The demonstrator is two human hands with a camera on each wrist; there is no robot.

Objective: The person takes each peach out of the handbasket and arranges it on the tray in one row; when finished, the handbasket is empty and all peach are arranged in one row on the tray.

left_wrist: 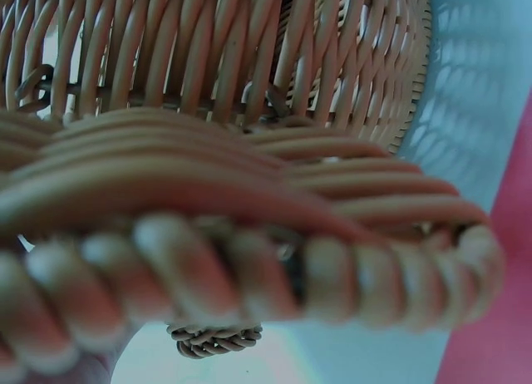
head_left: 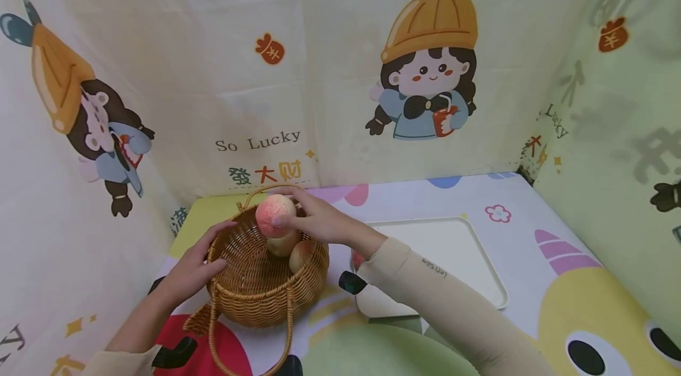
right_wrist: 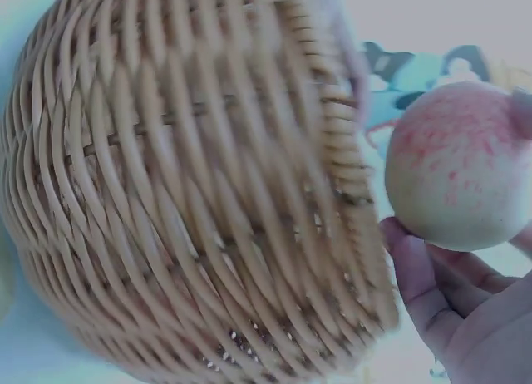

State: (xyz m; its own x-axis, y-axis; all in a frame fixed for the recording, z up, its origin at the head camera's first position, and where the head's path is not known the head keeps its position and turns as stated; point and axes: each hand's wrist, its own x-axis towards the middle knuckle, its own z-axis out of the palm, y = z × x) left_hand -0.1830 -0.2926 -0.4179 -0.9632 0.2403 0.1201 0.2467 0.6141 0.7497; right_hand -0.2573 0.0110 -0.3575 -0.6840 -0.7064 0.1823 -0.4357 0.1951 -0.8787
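My right hand [head_left: 311, 216] holds a pink and cream peach [head_left: 275, 215] above the right part of a brown wicker basket [head_left: 260, 308]. In the right wrist view the peach [right_wrist: 453, 172] sits between thumb and fingers, beside the basket's rim [right_wrist: 345, 151]. Inside the basket are two round yellowish-tan fruits, one [head_left: 283, 245] beneath the peach and another [head_left: 301, 256] against the right wall. My left hand [head_left: 194, 266] rests on the basket's left rim, fingers and thumb lying over it. Close woven wicker [left_wrist: 208, 176] fills the left wrist view; the left fingers are mostly hidden there.
A white rectangular tray [head_left: 452, 246] lies right of the basket, partly covered by my right forearm. A reddish round thing [head_left: 357, 259] shows at its left edge. One basket handle [head_left: 289, 329] hangs down in front. Printed cloth walls [head_left: 340, 68] stand behind and at both sides.
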